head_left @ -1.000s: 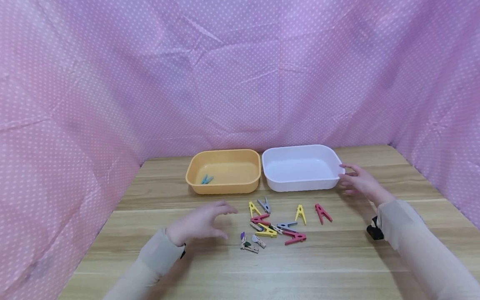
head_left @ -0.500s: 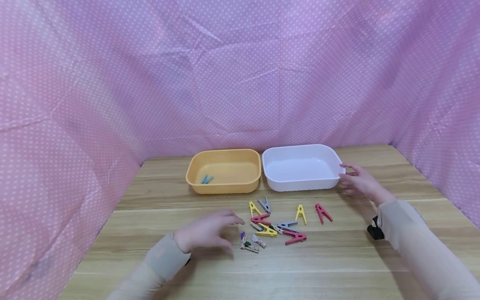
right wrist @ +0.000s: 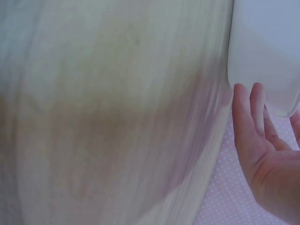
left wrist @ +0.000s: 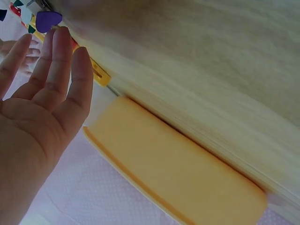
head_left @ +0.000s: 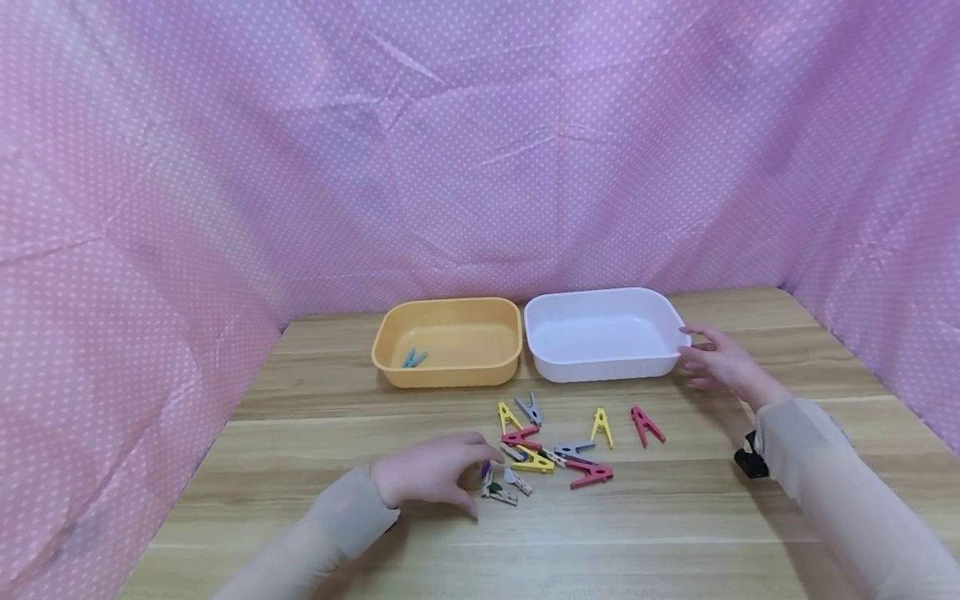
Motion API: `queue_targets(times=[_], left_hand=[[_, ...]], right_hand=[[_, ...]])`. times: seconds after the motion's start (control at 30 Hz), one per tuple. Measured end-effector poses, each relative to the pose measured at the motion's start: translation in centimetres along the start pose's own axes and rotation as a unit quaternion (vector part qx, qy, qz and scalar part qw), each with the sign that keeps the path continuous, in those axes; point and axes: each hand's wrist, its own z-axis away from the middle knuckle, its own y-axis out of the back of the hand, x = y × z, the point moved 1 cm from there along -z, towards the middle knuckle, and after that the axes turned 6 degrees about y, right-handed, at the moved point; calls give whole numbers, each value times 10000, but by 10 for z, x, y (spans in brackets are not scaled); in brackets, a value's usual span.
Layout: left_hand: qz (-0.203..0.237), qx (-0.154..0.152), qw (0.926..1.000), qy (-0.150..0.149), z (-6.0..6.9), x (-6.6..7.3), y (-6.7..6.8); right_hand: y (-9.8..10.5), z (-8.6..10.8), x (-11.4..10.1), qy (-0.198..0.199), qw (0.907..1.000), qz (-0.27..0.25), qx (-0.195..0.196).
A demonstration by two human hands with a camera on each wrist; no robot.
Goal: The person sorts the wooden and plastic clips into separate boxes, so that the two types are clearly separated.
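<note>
Left hand (head_left: pixel 438 472): fingers apart, empty, beside slim wooden purple-heart clothes-peg (left wrist: pixel 48 21), well inside tabletop's (head_left: pixel 292 400) left edge. Recommended: pinch the wood (not the heart). Right hand (head_left: pixel 720 363): straight fingers touching oblong white plastic tub (head_left: pixel 607 370).

On the wood-grain surface (head_left: pixel 300 433), the left hand (head_left: pixel 437 472) is just beside small wooden clothespins (head_left: pixel 504 496), thumb and fingers parted. Yellow, red and grey plastic clothespins (head_left: pixel 597 473) lie scattered nearby. The right hand (head_left: pixel 717 365) touches the white basin's (head_left: pixel 609 370) right end; the orange basin (head_left: pixel 450 379) alongside holds a blue clothespin (head_left: pixel 408 359). Pink dotted cloth (head_left: pixel 480 183) hangs behind.
</note>
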Motion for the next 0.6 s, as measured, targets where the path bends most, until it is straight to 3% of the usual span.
queue_targets(times=[0.37, 0.6], left_hand=[[92, -154, 9997, 158, -5, 3, -1], [-82, -120, 9998, 168, -9, 4, -4]], right_hand=[[1, -1, 0, -20, 9999, 135, 0], [0, -1, 2, -47, 9999, 131, 14]])
